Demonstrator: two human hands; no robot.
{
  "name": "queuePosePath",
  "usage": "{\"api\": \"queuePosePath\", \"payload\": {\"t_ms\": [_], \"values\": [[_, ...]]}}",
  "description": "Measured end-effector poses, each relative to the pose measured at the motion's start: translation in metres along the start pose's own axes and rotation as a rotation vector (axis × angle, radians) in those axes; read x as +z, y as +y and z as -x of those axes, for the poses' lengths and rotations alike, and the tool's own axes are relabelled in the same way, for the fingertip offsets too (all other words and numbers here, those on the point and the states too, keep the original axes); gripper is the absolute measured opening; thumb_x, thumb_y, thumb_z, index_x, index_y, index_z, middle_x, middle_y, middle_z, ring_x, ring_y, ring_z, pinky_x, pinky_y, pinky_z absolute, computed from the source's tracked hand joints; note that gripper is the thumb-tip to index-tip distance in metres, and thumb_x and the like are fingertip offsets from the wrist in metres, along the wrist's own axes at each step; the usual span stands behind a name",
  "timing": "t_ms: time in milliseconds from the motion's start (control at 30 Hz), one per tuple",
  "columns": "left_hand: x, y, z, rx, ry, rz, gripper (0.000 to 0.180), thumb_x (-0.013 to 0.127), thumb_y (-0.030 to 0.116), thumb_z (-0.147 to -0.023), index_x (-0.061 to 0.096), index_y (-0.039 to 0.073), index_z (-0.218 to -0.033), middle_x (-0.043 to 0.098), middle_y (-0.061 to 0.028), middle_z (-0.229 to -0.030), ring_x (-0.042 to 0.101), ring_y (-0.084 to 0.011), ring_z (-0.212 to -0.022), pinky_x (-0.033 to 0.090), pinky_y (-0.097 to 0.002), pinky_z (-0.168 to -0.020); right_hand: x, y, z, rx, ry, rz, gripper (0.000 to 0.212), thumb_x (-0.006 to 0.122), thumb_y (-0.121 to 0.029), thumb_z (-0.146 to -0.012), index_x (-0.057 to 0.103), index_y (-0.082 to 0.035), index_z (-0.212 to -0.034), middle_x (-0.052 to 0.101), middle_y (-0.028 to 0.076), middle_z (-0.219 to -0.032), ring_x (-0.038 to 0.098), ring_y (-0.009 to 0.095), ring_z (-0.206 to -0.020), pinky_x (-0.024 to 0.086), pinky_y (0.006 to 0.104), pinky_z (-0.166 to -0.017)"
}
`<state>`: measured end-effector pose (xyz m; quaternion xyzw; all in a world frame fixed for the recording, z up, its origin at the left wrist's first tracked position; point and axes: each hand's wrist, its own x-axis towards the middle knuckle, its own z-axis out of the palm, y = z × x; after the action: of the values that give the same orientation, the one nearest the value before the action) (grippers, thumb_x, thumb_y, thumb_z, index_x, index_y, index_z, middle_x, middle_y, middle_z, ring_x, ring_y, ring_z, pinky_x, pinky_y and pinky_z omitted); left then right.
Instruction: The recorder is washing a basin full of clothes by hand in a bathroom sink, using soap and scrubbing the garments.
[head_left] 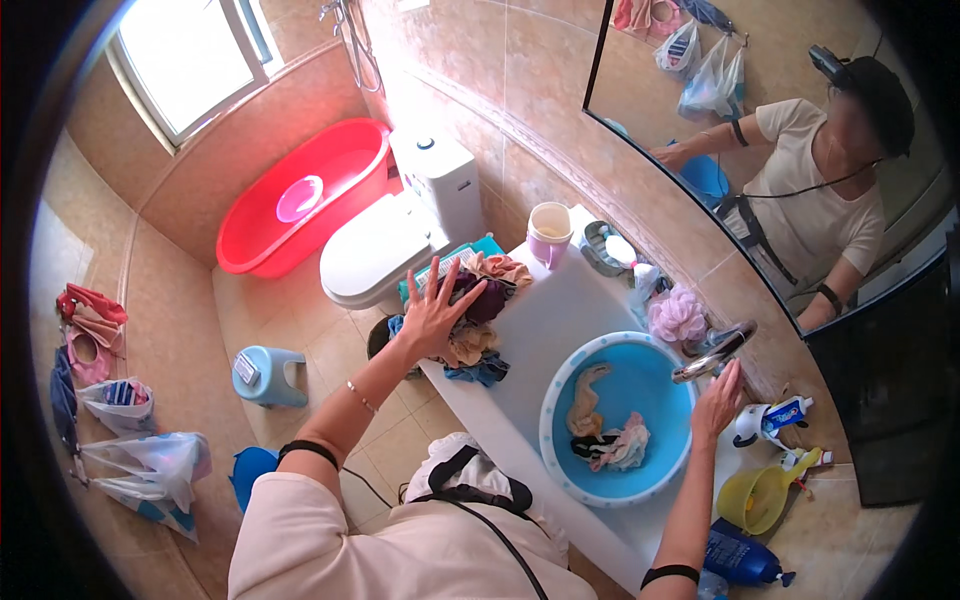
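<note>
My left hand (432,318) is stretched out with fingers spread over a pile of crumpled clothes (478,340) at the counter's left end; whether it touches them I cannot tell. Beside the chrome faucet (714,352), my right hand (716,402) has its fingers extended along the base and grips nothing that I can see. Below the spout, a blue basin (560,476) with a pale dotted rim stands on the white counter (535,310). Several small wet pieces of clothing (615,440) in beige, white and black lie inside it.
A pink-white mug (549,236), a pink bath puff (678,314), a yellow scoop (752,500) and a blue bottle (742,555) line the counter. Left are a toilet (375,250), a red tub (250,240) and a blue stool (272,376). A mirror (780,200) hangs at right.
</note>
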<state>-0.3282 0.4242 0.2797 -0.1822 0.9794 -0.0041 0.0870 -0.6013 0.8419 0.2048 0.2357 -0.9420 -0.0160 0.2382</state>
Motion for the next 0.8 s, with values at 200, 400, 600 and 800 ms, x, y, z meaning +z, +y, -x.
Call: {"api": "queuePosePath", "payload": {"t_ms": [200,400,600,800], "values": [[-0.008,-0.03,-0.006,0.066,0.022,0.417,0.134,0.086,0.048,-0.037,0.008,0.031,-0.145,0.001,-0.0207,-0.149,0.0,-0.0464,-0.135,0.015,-0.0699,-0.099,0.005,0.0,0.005,0.246,0.018,0.052,0.049,0.051,-0.017,-0.088,0.039,0.003,-0.131,0.038,0.014,-0.137,0.04,0.031,-0.124,0.037,0.0394,-0.096],[0.06,-0.083,0.037,-0.175,0.383,0.727,0.125,0.084,0.05,-0.047,0.013,0.018,-0.144,0.018,-0.0216,-0.145,0.015,-0.0463,-0.132,0.025,-0.0657,-0.097,-0.037,-0.15,0.073,0.568,-0.195,-0.839,0.012,0.059,-0.005,-0.078,0.062,-0.002,-0.089,0.062,0.011,-0.082,0.058,0.022,-0.074,0.047,0.0337,-0.07],[0.066,-0.039,0.074,-1.034,-0.063,1.942,0.112,0.079,0.045,-0.063,0.004,0.015,-0.141,0.032,-0.0227,-0.132,0.044,-0.0412,-0.112,0.052,-0.0514,-0.073,-0.089,-0.319,-0.02,-0.078,-0.357,-1.199,0.063,0.064,-0.033,-0.08,0.041,-0.009,-0.133,0.045,0.021,-0.126,0.045,0.036,-0.114,0.037,0.045,-0.094],[0.076,-0.016,0.037,-1.04,0.012,2.189,0.104,0.076,0.045,-0.068,0.002,0.026,-0.14,0.017,-0.0189,-0.143,0.038,-0.0497,-0.116,0.051,-0.0532,-0.076,-0.036,-0.401,-0.081,-0.202,-0.575,-0.902,0.074,0.06,-0.059,-0.071,0.045,-0.022,-0.132,0.042,0.015,-0.131,0.039,0.038,-0.12,0.027,0.0494,-0.103]]}}
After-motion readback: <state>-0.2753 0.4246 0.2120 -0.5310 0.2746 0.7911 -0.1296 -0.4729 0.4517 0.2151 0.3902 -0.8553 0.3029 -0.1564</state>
